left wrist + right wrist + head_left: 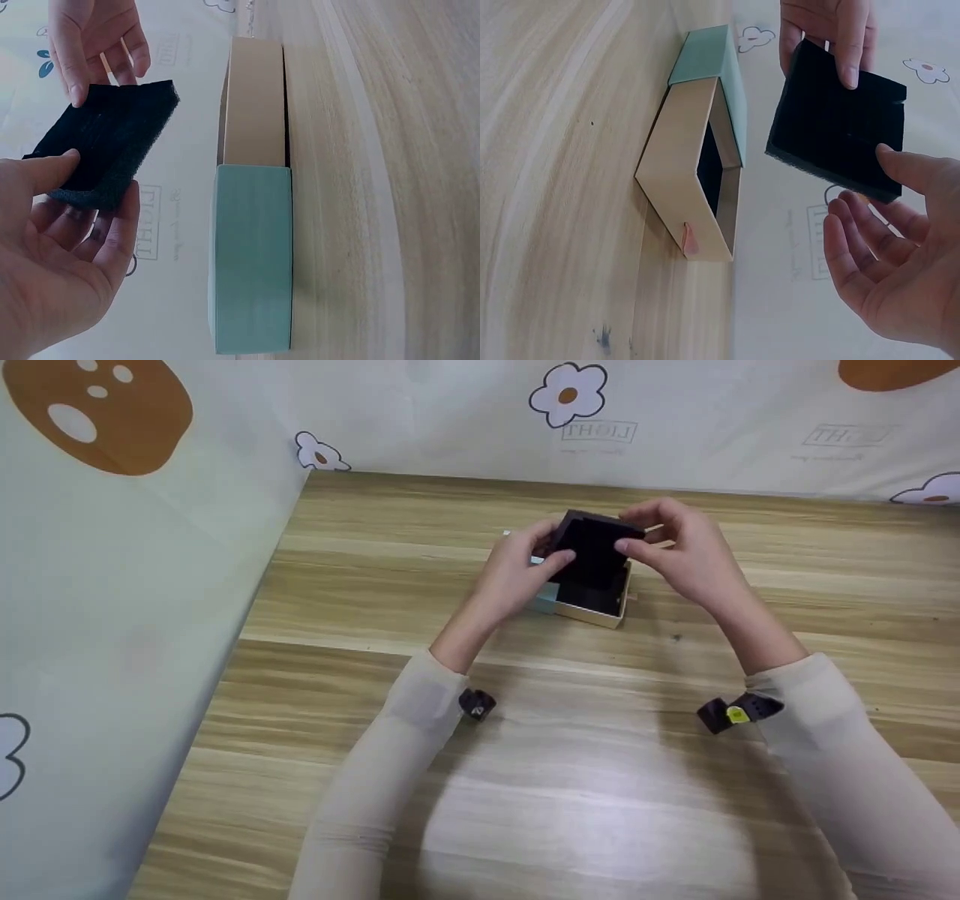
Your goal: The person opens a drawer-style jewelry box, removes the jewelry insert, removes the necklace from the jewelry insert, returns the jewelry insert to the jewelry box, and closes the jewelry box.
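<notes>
Both hands hold a square black foam pad (596,547) above a small drawer-style box. My left hand (517,566) pinches the pad's left edge, thumb on top and fingers beneath. At the opposite edge, my right hand (690,551) pinches it between thumb and fingers. Below, the box has a mint-green sleeve (253,259) and a cream drawer (679,142) slid partly out. A pink ribbon tab (691,240) sticks out of the drawer's front. Inside, the drawer looks dark; the pad hides part of it in the head view.
The box stands on a wood-grain table (360,585) near its back edge. Behind and to the left hangs a pale sheet (450,420) printed with flowers and brown shapes. Dark straps with small devices (477,703) sit on both wrists.
</notes>
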{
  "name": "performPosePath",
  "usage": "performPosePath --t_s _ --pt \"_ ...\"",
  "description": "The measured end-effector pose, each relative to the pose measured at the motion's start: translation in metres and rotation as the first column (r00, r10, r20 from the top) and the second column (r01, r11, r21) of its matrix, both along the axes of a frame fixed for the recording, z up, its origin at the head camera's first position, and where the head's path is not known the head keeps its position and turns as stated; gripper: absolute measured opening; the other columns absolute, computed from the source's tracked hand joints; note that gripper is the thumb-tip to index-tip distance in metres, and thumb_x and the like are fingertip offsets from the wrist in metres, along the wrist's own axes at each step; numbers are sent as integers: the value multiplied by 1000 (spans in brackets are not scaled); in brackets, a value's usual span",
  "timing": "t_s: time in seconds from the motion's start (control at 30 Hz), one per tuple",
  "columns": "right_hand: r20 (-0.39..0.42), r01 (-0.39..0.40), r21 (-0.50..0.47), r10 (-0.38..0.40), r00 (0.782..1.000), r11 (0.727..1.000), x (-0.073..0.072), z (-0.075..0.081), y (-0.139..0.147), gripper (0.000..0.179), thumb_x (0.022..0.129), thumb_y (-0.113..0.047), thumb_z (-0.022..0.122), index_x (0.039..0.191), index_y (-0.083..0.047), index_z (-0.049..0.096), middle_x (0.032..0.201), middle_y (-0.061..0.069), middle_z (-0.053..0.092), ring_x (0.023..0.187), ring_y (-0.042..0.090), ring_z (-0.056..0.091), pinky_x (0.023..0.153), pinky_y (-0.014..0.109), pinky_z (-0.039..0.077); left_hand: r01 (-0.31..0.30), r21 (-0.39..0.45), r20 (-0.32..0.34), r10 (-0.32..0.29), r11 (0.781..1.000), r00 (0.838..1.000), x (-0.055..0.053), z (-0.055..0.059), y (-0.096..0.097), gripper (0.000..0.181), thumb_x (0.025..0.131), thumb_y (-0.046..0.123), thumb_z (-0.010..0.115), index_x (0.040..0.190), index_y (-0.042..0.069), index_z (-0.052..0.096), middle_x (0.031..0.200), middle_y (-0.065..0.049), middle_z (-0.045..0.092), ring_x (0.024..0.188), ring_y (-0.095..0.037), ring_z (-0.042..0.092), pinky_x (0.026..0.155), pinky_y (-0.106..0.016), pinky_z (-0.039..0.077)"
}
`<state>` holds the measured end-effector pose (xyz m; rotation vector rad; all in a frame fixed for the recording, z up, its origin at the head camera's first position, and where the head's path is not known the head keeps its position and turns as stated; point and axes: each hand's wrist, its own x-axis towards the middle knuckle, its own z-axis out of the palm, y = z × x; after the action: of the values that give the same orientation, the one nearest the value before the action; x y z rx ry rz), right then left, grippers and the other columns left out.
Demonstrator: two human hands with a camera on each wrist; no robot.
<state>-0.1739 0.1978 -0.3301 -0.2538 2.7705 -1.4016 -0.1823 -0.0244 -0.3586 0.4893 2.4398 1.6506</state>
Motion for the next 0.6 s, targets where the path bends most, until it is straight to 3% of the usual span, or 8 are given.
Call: performPosePath --t_s 0.37,0.6 --pt "-20 -6 -10 6 1000 1000 -1 -4 -3 35 91 -12 72 123 -3 64 119 13 67 86 -2 63 70 11 50 8 46 24 -9 999 1000 -1 0 1 34 98 13 62 131 6 60 123 -10 70 108 -18 65 97 -30 52" --pt "5 -19 -52 20 1000 998 -1 -4 -3 44 91 -13 72 130 0 57 118 8 67 84 -5 62 71 10 50 3 118 -8 -2 993 1000 -2 0 1 34 98 10 62 131 1 60 122 -13 70 108 -18 66 97 -29 53"
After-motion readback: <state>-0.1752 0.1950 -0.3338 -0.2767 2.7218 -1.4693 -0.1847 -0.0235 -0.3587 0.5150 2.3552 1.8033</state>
